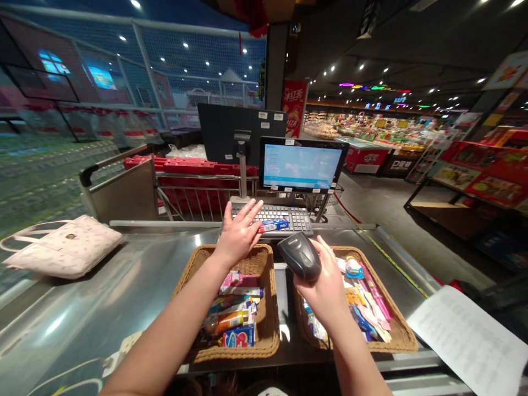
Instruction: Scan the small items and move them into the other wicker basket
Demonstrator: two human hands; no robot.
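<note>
**Checkout tabletop: scanner in 1 hand, blue box by the other**

The left hand (238, 235) lies over the near edge of a keyboard (289, 218), fingers (247, 212) spread, with a small blue box (274, 225) touching its thumb side. The right hand (325, 283) grips a black handheld barcode scanner (300, 256), its fingers wrapped over the far side. Near them, 2 wicker baskets (235, 355) (396, 335) hold packaged goods on a steel tabletop (74, 308). A monitor (301, 165) stands beyond the keyboard; a pale handbag (61, 247) lies far left; a printed sheet (466, 341) lies near right.
</note>
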